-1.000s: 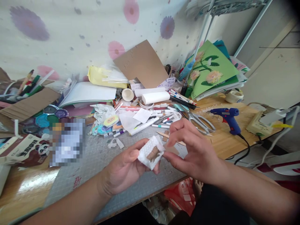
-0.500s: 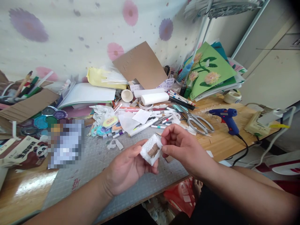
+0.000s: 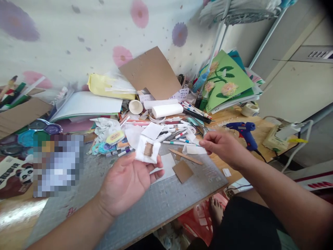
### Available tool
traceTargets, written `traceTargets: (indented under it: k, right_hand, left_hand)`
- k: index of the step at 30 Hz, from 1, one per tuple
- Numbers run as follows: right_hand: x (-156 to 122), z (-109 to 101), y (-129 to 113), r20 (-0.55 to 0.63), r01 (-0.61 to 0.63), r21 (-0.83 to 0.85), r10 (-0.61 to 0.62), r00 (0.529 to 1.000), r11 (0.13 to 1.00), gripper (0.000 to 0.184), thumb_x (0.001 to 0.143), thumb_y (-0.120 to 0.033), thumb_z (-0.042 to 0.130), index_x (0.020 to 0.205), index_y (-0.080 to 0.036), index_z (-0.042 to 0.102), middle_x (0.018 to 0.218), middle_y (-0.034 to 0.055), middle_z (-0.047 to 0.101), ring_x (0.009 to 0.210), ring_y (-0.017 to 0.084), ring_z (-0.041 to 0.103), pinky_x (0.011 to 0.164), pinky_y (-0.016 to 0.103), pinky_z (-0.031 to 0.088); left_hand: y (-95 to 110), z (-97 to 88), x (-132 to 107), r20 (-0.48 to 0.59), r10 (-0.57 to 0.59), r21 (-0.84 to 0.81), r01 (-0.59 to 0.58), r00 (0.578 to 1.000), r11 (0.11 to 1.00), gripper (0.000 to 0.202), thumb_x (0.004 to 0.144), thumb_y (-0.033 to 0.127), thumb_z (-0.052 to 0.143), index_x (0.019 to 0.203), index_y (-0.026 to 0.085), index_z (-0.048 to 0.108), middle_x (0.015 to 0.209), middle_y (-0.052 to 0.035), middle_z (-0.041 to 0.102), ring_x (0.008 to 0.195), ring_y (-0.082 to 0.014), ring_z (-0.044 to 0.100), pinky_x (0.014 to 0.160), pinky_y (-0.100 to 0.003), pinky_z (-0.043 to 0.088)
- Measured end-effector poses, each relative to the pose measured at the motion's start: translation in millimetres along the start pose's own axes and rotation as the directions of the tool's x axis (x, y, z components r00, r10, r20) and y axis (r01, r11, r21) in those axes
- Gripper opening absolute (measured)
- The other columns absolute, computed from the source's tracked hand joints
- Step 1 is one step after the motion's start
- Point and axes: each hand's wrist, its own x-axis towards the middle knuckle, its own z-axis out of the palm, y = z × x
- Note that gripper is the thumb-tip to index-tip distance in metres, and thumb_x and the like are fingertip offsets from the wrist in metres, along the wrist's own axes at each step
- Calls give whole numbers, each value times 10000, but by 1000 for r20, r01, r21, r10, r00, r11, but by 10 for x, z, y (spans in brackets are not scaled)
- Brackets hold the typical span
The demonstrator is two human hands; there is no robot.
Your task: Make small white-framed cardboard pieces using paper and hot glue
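My left hand (image 3: 130,182) is closed around the lower edge of a small square piece with a puffy white border (image 3: 142,147) and a brown, cardboard-like centre. It is raised above the cutting mat (image 3: 140,215). My right hand (image 3: 222,147) is off to the right, thumb and fingertips pinched together beside a white paper strip (image 3: 194,149). Whether that strip is in the pinch, I cannot tell. Between the hands, a small brown cardboard square (image 3: 182,171), a flat wooden stick (image 3: 186,156) and a white paper sheet (image 3: 168,166) lie on the mat.
Pens, paper scraps and a white roll (image 3: 168,110) crowd the back of the table. On the right stand a blue glue gun (image 3: 243,131) with its cord and a power strip (image 3: 274,139). A panda-printed package (image 3: 17,177) sits at left, near paint pots (image 3: 27,138).
My right hand has left the white-bordered piece and moved right. My left hand has moved left and up with the piece, uncovering the cardboard square and wooden stick. The view has shifted slightly.
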Motion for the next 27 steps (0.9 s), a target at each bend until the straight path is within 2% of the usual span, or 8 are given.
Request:
traceTargets:
  k: [2,4,7,12,15,18,21,27]
  right_hand:
    - [-18,52,52,106,90,-181,-72,992,979,230,841,-359,512,717,-189,605,654,15,622,612,163,571,564,263,418]
    - [-45,171,43,154,165,-233,-131,979,958,125,803,-264,563,832,-193,662,827,54,667,779,199,598,686,291,431]
    - [-67,355,-20,184,229,-284,-182,966,931,170,776,-151,559,900,-181,673,925,96,662,899,234,576,789,328,406]
    - [-17,432,-86,165,189,-265,-149,975,946,187,717,-47,510,745,-183,635,679,23,608,633,160,542,584,256,382]
    - [-35,393,-150,117,145,-218,-121,986,965,144,724,-67,491,704,-188,566,650,-6,570,593,137,517,535,234,379]
    - [-157,373,-282,19,112,-67,-111,994,991,87,833,-175,458,755,-200,487,676,-15,543,611,133,504,545,236,404]
    - [-311,407,-429,9,124,70,-125,992,990,82,897,-254,428,832,-217,463,653,-32,534,575,126,492,528,235,397]
    - [-416,541,-597,-2,201,45,-201,980,979,61,891,-203,432,855,-228,475,601,-49,542,508,111,483,487,222,370]
  left_hand:
    - [3,-23,3,2,18,5,-18,1000,1000,317,769,263,571,1074,217,643,971,-91,654,885,-236,574,820,-422,468]
    - [-16,-58,-3,46,10,17,-10,999,1000,360,730,238,621,1088,205,646,1003,-93,651,926,-231,566,853,-403,458]
    - [-46,-107,-25,124,-11,56,4,992,998,421,681,212,672,1100,188,652,1033,-94,650,982,-227,552,903,-388,437]
    - [-55,-126,-53,179,18,123,-40,984,992,489,625,192,711,1111,198,650,1056,-66,652,996,-221,546,914,-387,434]
    - [-59,-122,-56,172,40,149,-66,984,987,468,638,190,708,1102,214,653,1086,-57,659,1027,-224,550,935,-384,422]
    - [-79,-123,-59,147,77,193,-105,986,975,473,652,182,706,1119,217,644,1133,-70,659,1057,-228,557,967,-380,396]
    - [-105,-121,-63,138,108,243,-140,985,960,491,656,165,706,1138,219,630,1159,-70,654,1101,-235,543,991,-376,370]
    - [-143,-72,-70,138,136,296,-172,981,940,464,652,177,716,1109,208,642,1113,-62,660,1079,-239,551,992,-382,362]
